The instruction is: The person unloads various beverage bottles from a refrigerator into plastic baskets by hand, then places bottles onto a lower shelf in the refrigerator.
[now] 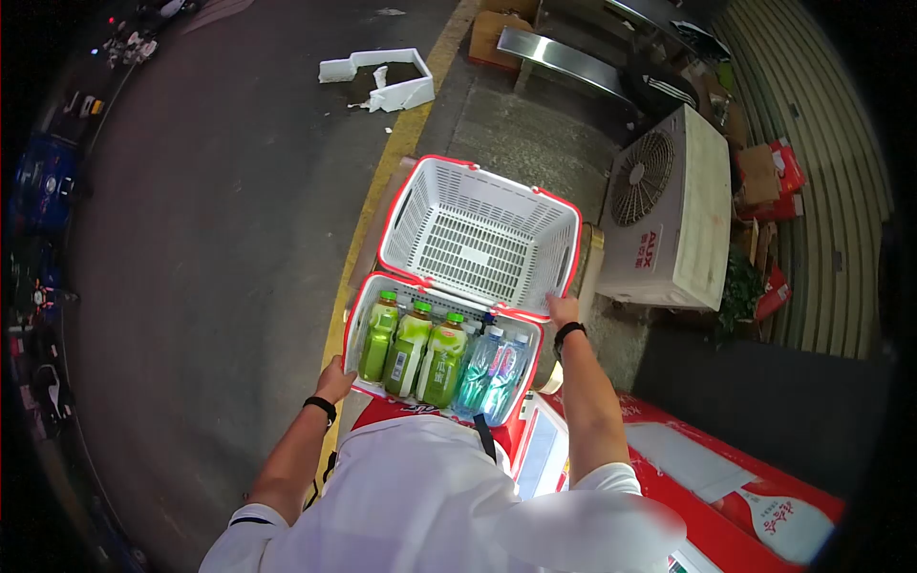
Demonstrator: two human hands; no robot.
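Observation:
In front of me is a white plastic shopping basket [521, 399] with a red rim. Green-capped bottles of green drink [409, 353] stand on its left side, and clear bottles [493, 374] fill its right. Just beyond, a second white basket [564, 239] with a red rim holds nothing. My left hand [334, 380] is closed on the left edge of the near basket, its fingers partly hidden. At the right, where the two baskets meet, my right hand [564, 308] is closed around the rim; which basket it grips is hard to separate.
An air-conditioner unit [702, 210] stands to the right, near a shutter [812, 191] and cardboard boxes [761, 175]. Broken white foam [411, 93] lies ahead by the yellow line. A metal bench [559, 59] is beyond. Red printed panels [659, 449] lie at lower right.

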